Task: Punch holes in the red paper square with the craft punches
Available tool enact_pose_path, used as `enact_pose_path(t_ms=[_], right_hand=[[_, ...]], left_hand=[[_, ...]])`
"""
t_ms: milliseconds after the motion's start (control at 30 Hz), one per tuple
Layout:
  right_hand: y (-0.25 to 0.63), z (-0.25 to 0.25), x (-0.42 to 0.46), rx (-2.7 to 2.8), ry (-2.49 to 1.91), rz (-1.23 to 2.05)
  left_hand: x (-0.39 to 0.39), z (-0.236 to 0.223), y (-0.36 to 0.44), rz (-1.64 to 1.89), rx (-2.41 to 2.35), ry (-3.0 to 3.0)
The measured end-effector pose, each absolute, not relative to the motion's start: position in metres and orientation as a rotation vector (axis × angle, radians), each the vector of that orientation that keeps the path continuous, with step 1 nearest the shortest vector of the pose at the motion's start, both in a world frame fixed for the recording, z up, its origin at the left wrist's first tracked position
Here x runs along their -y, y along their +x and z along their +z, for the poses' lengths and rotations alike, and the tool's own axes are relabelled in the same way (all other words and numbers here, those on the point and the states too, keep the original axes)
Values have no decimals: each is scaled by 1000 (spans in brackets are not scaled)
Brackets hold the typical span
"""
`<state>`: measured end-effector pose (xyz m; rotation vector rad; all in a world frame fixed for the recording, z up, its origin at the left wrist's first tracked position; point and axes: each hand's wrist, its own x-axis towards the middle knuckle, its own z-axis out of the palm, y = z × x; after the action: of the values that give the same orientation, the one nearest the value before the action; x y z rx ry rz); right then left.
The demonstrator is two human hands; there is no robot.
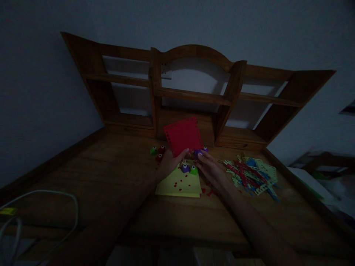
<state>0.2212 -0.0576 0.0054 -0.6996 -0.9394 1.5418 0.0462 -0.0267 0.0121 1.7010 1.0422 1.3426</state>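
A red paper sheet [183, 135] with small holes punched along its edges is held up by my left hand [171, 162], fingers closed on its lower edge. My right hand [210, 167] is closed around a small purple craft punch [197, 153] with a googly eye, at the sheet's lower right corner. Whether the punch bites the paper is too dark to tell. Beneath my hands, yellow paper [180, 186] lies on the desk, scattered with red punched bits. Another purple punch [185, 168] and a green punch [193, 170] rest on it.
More punches, one green [153, 151] and two red [161, 149], stand left of my left hand. On the right lies a pile of punched paper strips [251, 175] in several colours. A wooden shelf unit [191, 96] rises behind. A white cable [55, 191] loops at the left.
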Motion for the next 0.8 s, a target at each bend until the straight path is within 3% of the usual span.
enact_pose_path(t_ms=[800], right_hand=[[220,3,56,959,-732,1481]], left_hand=[[32,16,45,1368,-1119,1714]])
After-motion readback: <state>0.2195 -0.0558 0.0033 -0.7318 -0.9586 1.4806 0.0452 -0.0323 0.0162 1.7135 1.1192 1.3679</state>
